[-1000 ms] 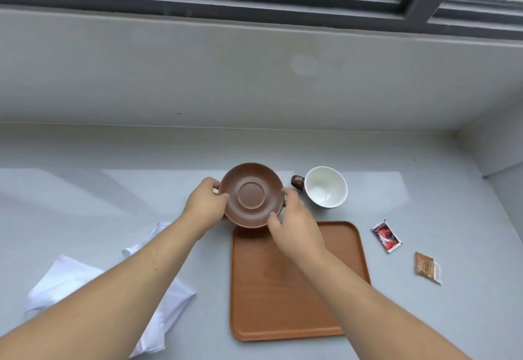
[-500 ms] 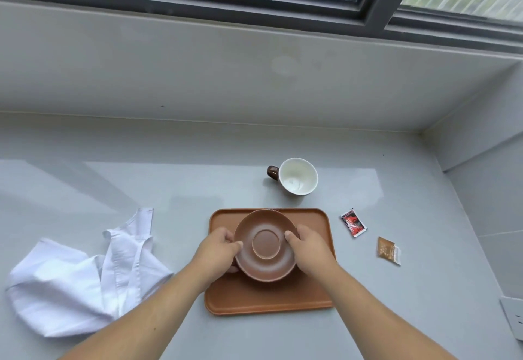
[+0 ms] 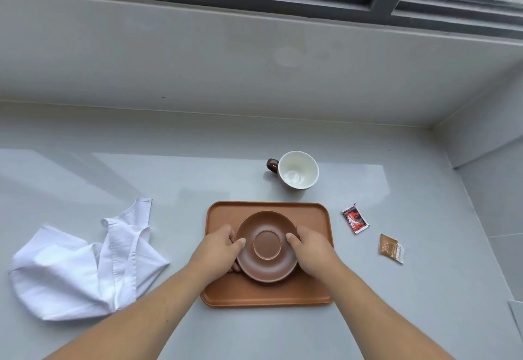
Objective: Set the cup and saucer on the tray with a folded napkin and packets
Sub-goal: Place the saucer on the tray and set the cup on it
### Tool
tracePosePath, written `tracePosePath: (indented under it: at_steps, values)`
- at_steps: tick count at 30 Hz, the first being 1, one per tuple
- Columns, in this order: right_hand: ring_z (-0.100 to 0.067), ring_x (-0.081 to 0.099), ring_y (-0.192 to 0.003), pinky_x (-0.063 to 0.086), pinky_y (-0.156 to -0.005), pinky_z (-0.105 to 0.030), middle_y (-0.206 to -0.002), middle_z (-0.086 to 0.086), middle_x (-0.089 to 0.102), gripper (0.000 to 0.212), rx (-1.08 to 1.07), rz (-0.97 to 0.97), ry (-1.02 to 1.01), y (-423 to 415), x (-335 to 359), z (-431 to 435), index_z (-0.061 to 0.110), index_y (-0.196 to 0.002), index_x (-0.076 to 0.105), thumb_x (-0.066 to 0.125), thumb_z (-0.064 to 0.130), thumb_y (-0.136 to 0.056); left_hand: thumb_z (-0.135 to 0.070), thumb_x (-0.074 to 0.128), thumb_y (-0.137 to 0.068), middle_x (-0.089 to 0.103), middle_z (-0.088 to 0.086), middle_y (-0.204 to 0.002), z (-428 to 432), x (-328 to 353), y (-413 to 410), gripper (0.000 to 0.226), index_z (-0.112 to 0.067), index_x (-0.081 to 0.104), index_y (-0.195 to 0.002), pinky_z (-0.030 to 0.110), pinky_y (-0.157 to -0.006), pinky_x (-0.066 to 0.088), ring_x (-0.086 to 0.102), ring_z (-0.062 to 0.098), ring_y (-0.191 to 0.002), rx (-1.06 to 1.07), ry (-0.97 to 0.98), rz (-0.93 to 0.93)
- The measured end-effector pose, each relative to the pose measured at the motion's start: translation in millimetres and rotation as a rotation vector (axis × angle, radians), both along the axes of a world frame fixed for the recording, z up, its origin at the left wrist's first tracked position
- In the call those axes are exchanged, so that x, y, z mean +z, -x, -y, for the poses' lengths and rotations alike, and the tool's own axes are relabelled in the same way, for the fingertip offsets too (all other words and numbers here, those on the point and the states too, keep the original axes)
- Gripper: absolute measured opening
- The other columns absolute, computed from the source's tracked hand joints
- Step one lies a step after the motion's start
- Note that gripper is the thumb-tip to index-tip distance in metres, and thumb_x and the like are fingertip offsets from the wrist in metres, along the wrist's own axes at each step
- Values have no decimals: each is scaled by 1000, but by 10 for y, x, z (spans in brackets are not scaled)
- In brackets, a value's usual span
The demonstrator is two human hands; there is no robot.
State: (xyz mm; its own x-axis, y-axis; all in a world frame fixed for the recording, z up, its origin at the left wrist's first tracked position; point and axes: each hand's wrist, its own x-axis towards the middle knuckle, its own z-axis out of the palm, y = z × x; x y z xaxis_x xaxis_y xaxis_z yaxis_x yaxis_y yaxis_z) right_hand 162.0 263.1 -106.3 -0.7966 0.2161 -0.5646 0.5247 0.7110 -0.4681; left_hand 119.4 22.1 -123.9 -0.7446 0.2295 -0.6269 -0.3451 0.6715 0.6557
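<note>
A brown saucer (image 3: 267, 263) sits over the middle of the brown tray (image 3: 254, 296). My left hand (image 3: 219, 247) grips its left rim and my right hand (image 3: 310, 247) grips its right rim. Whether the saucer rests on the tray or hovers just above it, I cannot tell. A cup (image 3: 297, 174), white inside with a brown handle, stands on the counter just beyond the tray. A crumpled white napkin (image 3: 79, 269) lies unfolded to the left. A red packet (image 3: 355, 218) and a brown packet (image 3: 391, 247) lie to the right of the tray.
The grey counter (image 3: 410, 303) ends at a grey wall and window sill (image 3: 254, 48) behind, and at a side wall (image 3: 492, 138) on the right. A white object's corner (image 3: 516, 314) shows at the right edge.
Both hands brought the saucer from the counter behind the tray, beside the cup, down over the tray's middle. The cup, napkin and packets stayed in place.
</note>
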Motion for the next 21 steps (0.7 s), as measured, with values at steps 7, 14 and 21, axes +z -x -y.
tracePosePath:
  at_steps: [7,14,21]
  values:
    - [-22,54,-76,37,-59,-33,-75,3,56,36,2,13,-6,29,-20,-8,23,-73,44,49,40,-103,-39,57,-98,75,2,-59,-21,2,4,27,-15,49,-89,50,-74,63,74,16,-58,-18,1,-6]
    - [-13,44,-62,29,-52,-29,-68,4,49,40,42,25,-47,67,-37,-31,22,-68,38,51,38,-103,-39,59,-97,75,4,-62,-9,-5,11,26,-16,50,-88,51,-72,64,75,17,-58,-6,-17,17]
    - [-20,49,-67,31,-54,-34,-69,1,52,40,57,67,-85,126,-28,-23,19,-69,41,52,39,-102,-40,59,-97,74,3,-61,-11,-13,10,27,-16,50,-88,50,-71,64,75,15,-57,-19,-9,0]
